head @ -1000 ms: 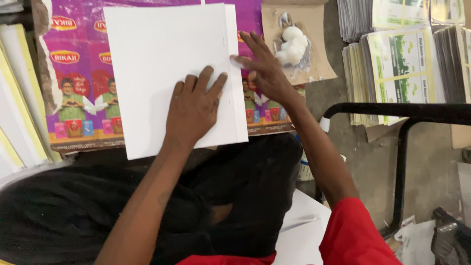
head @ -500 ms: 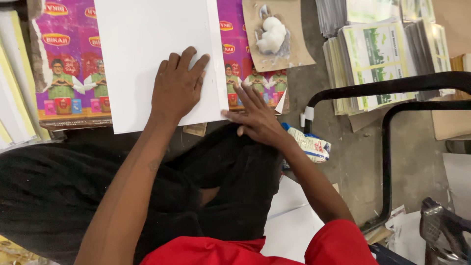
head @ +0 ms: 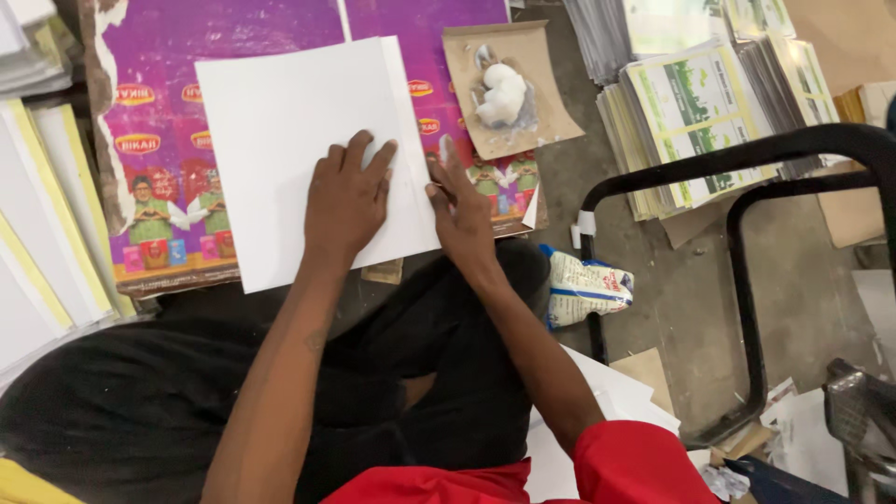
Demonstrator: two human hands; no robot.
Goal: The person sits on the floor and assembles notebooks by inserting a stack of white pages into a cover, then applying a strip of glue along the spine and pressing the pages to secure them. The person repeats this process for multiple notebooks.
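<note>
A stack of white sheets (head: 280,131) lies on a purple printed board (head: 187,56) in front of me. My left hand (head: 347,198) presses flat on the lower right part of the sheets, fingers spread. At the sheets' right edge, my right hand (head: 459,207) rests with its fingertips touching the edge of the paper. Neither hand grips anything. A piece of brown cardboard (head: 541,84) carrying a lump of white paste (head: 502,91) sits just beyond my right hand.
Stacks of green-and-white printed sheets (head: 695,112) lie on the floor at the right. A black metal tube frame (head: 747,159) stands beside them. A small printed packet (head: 583,285) lies near my knee. White and yellow boards (head: 47,233) are piled at the left.
My right hand came back from the floor side to the right edge of the white sheets. My left hand stayed pressed on the paper. The view shifted slightly.
</note>
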